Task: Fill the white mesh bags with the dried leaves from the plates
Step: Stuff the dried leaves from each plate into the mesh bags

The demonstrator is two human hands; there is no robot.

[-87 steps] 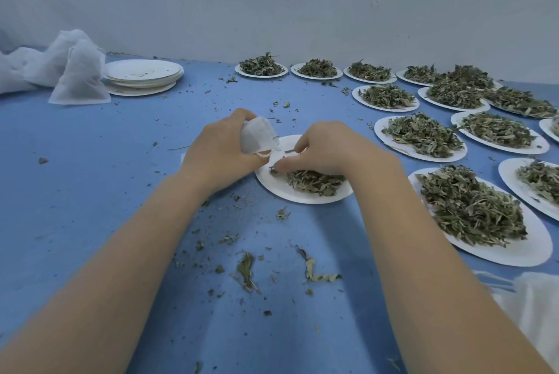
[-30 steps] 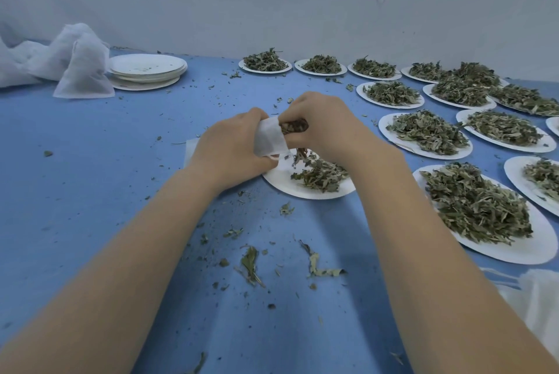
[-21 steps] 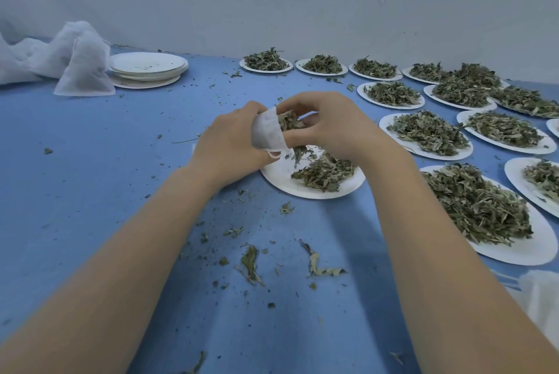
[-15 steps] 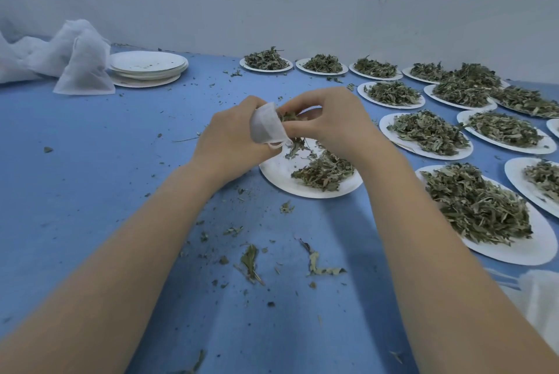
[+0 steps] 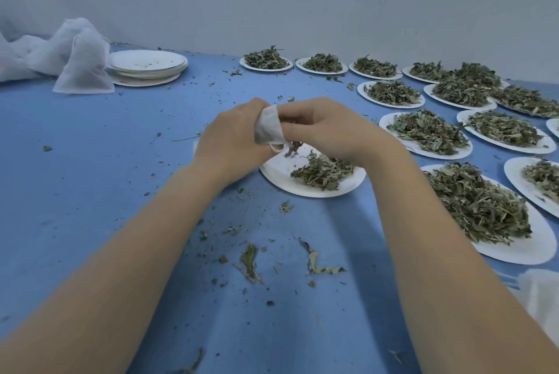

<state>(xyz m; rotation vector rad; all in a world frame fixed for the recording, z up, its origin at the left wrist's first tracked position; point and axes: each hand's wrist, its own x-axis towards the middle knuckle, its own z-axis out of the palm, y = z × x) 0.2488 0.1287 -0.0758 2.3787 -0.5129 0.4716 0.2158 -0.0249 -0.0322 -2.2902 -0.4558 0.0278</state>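
Note:
My left hand (image 5: 233, 137) grips a small white mesh bag (image 5: 267, 128) above the near-left rim of a white plate (image 5: 278, 171). A small heap of dried leaves (image 5: 322, 172) lies on that plate. My right hand (image 5: 326, 128) is at the bag's mouth, its curled fingers pinching leaves against the opening. A few bits of leaf hang below the bag, over the plate. The inside of the bag is hidden.
Several white plates heaped with dried leaves (image 5: 478, 210) fill the right side and the back row. A stack of bare plates (image 5: 148, 66) and a heap of white mesh bags (image 5: 78, 62) lie at the back left. Loose leaf scraps (image 5: 251, 261) dot the blue table.
My right hand lifted a pinch of leaves from the plate to the bag's mouth and has pushed them in. Both hands rose a little. The leaf heap on the plate is smaller.

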